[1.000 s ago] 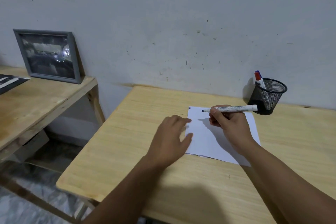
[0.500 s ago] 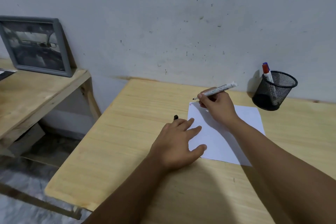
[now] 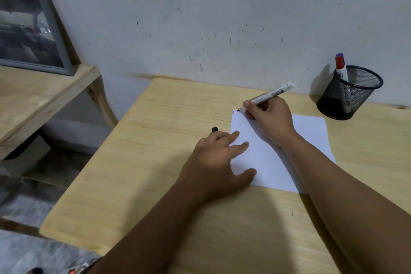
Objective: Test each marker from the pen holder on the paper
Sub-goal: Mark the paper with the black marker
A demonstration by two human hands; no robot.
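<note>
Right hand (image 3: 270,120) grips a white-barrelled marker (image 3: 272,93) between thumb and fingers, the barrel slanting up toward two o'clock and its dark tip (image 3: 238,109) down at the far left corner of the paper (image 3: 309,138), touching or all but touching the sheet. Just to the nine o'clock side of that tip sit two tiny marks (image 3: 234,112), one reddish and one bluish. The heel of this hand rests on the white sheet, which lies flat on the pale wooden table (image 3: 155,162). Left hand (image 3: 219,163) lies palm down at the paper's left edge, at about seven o'clock from the writing hand, with its fingers spread; the index and middle fingertips and the thumb overlap the sheet. A small black cap (image 3: 214,129) pokes out from beyond its far fingers, and whether those fingers pinch it or merely cover it cannot be told. At two o'clock from the paper, well apart from it and near the wall (image 3: 222,18), stands the black mesh pen holder (image 3: 349,93), upright, with a red-capped marker (image 3: 340,66) leaning against its far left rim. At ten o'clock, on a second, lower wooden table (image 3: 33,100), a grey picture frame (image 3: 29,33) leans against the wall.
</note>
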